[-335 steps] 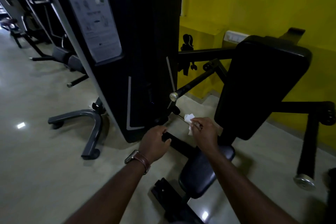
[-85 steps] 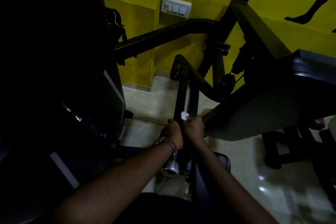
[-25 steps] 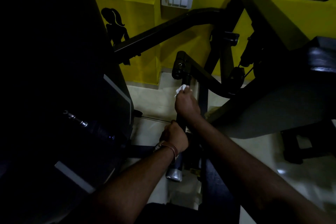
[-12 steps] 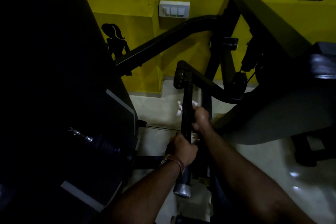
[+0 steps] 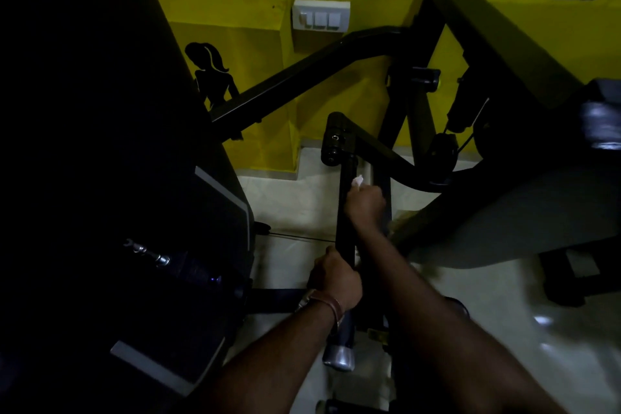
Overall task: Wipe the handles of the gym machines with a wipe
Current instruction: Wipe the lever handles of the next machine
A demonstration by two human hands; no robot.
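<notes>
A black handle bar [image 5: 345,235] of the gym machine runs from a pivot joint [image 5: 334,139] down toward me and ends in a silver cap [image 5: 338,357]. My right hand [image 5: 366,205] is closed around the bar's upper part, pressing a small white wipe [image 5: 357,181] against it; a bit of the wipe sticks out above my fingers. My left hand [image 5: 336,277], with a strap at the wrist, grips the same bar lower down.
The dark weight-stack housing [image 5: 117,178] fills the left side. A padded seat back [image 5: 524,212] and black frame arms [image 5: 302,77] crowd the right and rear. Behind is a yellow wall with a switch panel [image 5: 320,15]. Pale tiled floor [image 5: 295,205] shows below.
My right hand with the wipe slid down the bar from near the pivot, and has now moved back up a little. My left hand keeps its grip lower on the bar.
</notes>
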